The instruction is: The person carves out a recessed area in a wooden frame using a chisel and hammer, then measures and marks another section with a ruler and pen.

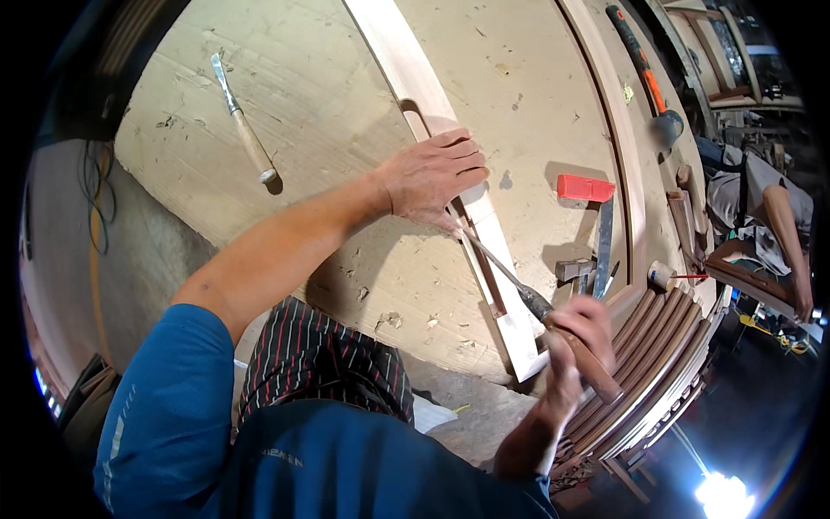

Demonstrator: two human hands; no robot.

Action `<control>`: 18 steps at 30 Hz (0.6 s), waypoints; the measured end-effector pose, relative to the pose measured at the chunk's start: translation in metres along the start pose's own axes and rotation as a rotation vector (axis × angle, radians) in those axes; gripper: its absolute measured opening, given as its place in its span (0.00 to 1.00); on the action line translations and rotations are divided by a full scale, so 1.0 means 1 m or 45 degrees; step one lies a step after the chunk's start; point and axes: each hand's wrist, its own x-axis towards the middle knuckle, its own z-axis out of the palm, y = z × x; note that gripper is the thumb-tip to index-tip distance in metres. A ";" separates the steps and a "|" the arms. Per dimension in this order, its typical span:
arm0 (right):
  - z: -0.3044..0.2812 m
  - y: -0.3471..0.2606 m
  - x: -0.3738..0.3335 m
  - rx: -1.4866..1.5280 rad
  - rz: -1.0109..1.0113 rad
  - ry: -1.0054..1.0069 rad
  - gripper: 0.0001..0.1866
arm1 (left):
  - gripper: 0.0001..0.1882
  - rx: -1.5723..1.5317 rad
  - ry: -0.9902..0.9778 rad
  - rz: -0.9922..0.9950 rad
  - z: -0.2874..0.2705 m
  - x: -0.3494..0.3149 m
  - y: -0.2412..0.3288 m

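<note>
A long pale wooden board (501, 251) with slots cut along its side lies slantwise across the work table. My left hand (437, 177) is closed over it, fingers across the top and thumb side toward the near slot. In my right hand (584, 342), slightly blurred, is a chisel (536, 303) with a long metal shaft and a wooden handle. It is tilted, its tip meeting the board's slotted edge just below my left hand. The very tip is hard to make out beside my fingers.
Another wood-handled chisel (242, 121) lies left on the cardboard-covered table (328, 95). To the right are a square with a red stock (585, 188), a small block tool (575, 270), a long wooden strip (618, 130), a mallet (664, 125) and stacked strips (640, 363). Another person (774, 199) works beyond.
</note>
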 end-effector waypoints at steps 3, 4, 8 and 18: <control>0.037 0.028 0.023 -0.010 0.008 -0.021 0.14 | 0.45 -0.045 0.003 0.017 -0.001 0.000 -0.002; 0.045 0.023 0.032 0.000 0.109 -0.121 0.14 | 0.45 -0.036 -0.014 0.015 -0.002 0.001 -0.002; 0.061 0.046 0.030 0.111 0.178 -0.241 0.12 | 0.44 -0.039 0.019 0.021 0.001 -0.002 -0.003; 0.091 0.060 0.012 -0.004 0.294 -0.197 0.14 | 0.36 -0.024 0.113 0.020 0.000 -0.002 0.000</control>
